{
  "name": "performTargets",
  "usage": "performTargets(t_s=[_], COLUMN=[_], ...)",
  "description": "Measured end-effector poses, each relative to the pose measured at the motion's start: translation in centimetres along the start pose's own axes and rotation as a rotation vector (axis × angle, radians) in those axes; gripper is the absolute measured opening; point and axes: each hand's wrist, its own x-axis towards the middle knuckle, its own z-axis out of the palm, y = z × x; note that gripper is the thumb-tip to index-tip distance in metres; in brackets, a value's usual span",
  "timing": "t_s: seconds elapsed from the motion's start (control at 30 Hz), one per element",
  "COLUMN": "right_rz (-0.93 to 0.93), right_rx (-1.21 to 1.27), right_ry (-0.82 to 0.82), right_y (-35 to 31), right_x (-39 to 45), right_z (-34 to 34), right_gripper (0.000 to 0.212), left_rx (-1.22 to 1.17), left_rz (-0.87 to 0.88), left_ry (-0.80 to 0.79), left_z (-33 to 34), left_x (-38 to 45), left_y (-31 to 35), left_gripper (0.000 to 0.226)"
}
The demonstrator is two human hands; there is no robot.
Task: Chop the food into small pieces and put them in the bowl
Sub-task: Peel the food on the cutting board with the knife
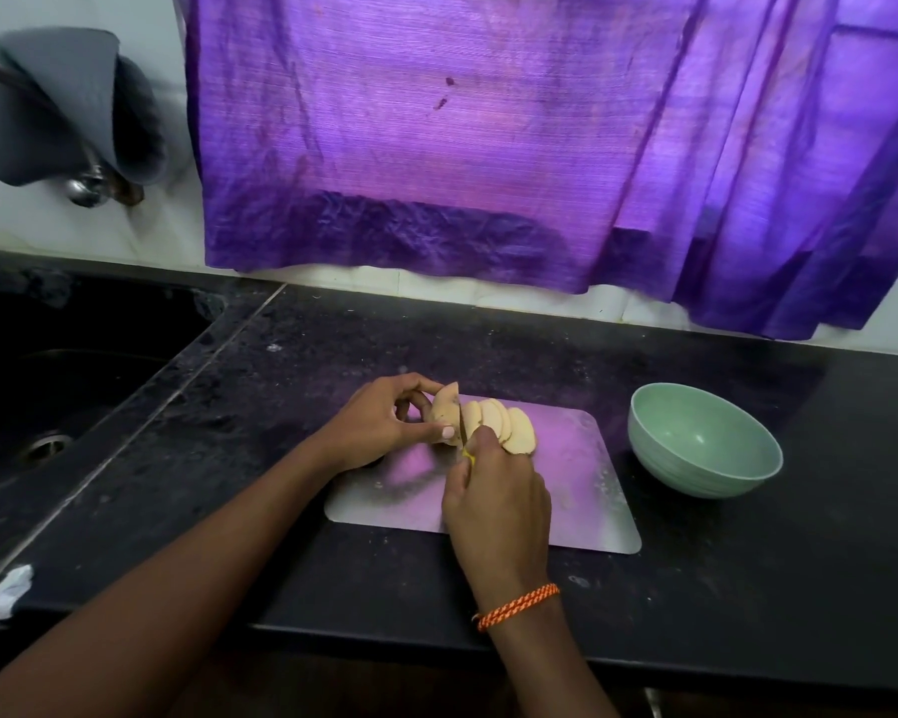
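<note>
A pale potato [444,409] lies on a metal cutting board [581,489] on the black counter. Several cut slices [509,424] lean in a row to its right. My left hand [384,419] grips the uncut end of the potato with fingers and thumb. My right hand [493,502] holds a knife [461,422] with a yellow handle; its blade stands in the potato between the uncut end and the slices. A pale green bowl [703,448] stands to the right of the board, with nothing inside.
A dark sink [53,386] is set into the counter at the left. A purple curtain [488,147] hangs over the back wall. A grey cloth [63,106] hangs at the upper left. White crumpled material [6,593] lies at the counter's front left edge.
</note>
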Motion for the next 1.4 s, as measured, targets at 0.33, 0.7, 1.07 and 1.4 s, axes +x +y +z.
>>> performTargets(t_s=[0.33,0.7,1.07,1.4], right_rz=[0.036,-0.001,0.024,-0.017], right_rx=[-0.055,0.021,-0.002,-0.017], right_ry=[0.015,0.018,0.127,0.214], right_y=[-0.3,-0.2,-0.3,-0.4], right_x=[-0.2,0.1,0.2,0.1], right_z=[-0.3,0.1,-0.1,0.6], right_gripper=[0.032,0.029,0.018,0.021], left_rx=[0.066,0.115,0.116,0.069], left_rz=[-0.009,0.005,0.013,0.008], left_ry=[0.057,0.055,0.031,0.044], left_z=[0.2,0.3,0.1,0.2], left_x=[-0.1,-0.4,-0.3,0.0], left_y=[0.1,0.6,0.4,-0.1], left_gripper=[0.056,0.065,0.054,0.056])
